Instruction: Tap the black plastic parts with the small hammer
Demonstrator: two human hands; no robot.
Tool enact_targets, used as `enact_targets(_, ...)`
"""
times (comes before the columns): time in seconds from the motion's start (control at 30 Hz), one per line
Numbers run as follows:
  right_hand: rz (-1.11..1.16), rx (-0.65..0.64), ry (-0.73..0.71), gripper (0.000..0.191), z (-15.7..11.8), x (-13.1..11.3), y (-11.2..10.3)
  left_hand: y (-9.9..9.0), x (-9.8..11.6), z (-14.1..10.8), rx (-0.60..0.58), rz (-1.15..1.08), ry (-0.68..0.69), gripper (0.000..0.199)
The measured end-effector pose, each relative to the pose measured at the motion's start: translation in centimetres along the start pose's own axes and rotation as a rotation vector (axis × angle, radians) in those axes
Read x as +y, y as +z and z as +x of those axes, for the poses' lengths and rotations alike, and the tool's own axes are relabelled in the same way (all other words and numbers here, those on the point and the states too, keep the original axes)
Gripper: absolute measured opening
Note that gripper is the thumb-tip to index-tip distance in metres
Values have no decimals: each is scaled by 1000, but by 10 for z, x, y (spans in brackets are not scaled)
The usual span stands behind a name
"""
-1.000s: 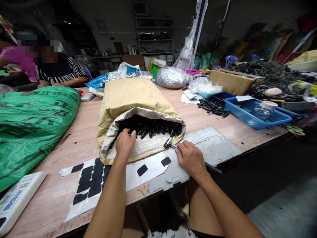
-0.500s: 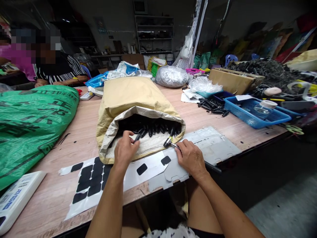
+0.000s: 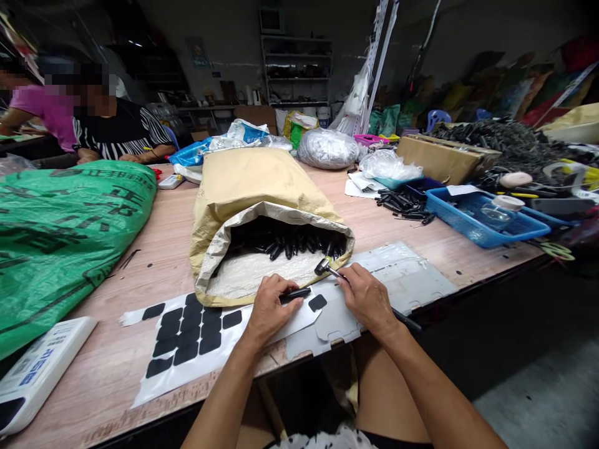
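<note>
Between the fingers of my left hand (image 3: 273, 307) is a black cylindrical piece (image 3: 299, 292), held just in front of the sack's mouth. My right hand (image 3: 367, 298) is closed round a small hammer (image 3: 322, 267); its metal head points left by the sack's lower right edge, and its dark handle end shows past my wrist. A tan sack (image 3: 262, 178) lies open towards me with several black pieces (image 3: 285, 243) inside. Under my left hand and to its left lies a white sheet (image 3: 156, 388) bearing black rounded squares (image 3: 189, 327). A grey board (image 3: 402, 274) lies flat beneath and beyond my right hand.
On the left are a green sack (image 3: 70, 231) and a white device (image 3: 47, 374). To the right stand a blue tray (image 3: 482, 234), a pile of black pieces (image 3: 405, 202) and a cardboard box (image 3: 430, 159). A person in a striped top (image 3: 124, 131) sits back left.
My left hand has moved from the sack's mouth towards me and to the right, bringing the black piece with it. My right hand still holds the hammer. The view has shifted slightly.
</note>
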State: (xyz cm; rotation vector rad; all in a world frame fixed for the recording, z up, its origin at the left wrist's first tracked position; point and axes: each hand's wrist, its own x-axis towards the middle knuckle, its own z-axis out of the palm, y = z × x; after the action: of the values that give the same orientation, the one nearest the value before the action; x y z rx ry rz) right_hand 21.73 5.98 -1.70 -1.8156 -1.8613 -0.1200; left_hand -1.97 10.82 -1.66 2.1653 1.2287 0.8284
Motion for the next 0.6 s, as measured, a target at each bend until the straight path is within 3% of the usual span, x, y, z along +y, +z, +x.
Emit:
enact_targets(0.13,251,55,0,23,-6,-12,-10,1,-1,1,-5,-1,-13,10)
enact_targets(0.23,372,14,-59,27,-13,-26,-12,3,-3,1,-11,-5,-29,11)
enact_targets(0.4,357,-13,-114,34,-21,-46,-11,4,-3,1,-9,-6,-59,11)
enact_targets(0.6,316,49,-158,42,-23,-61,-17,1,1,2,-22,0,-76,10)
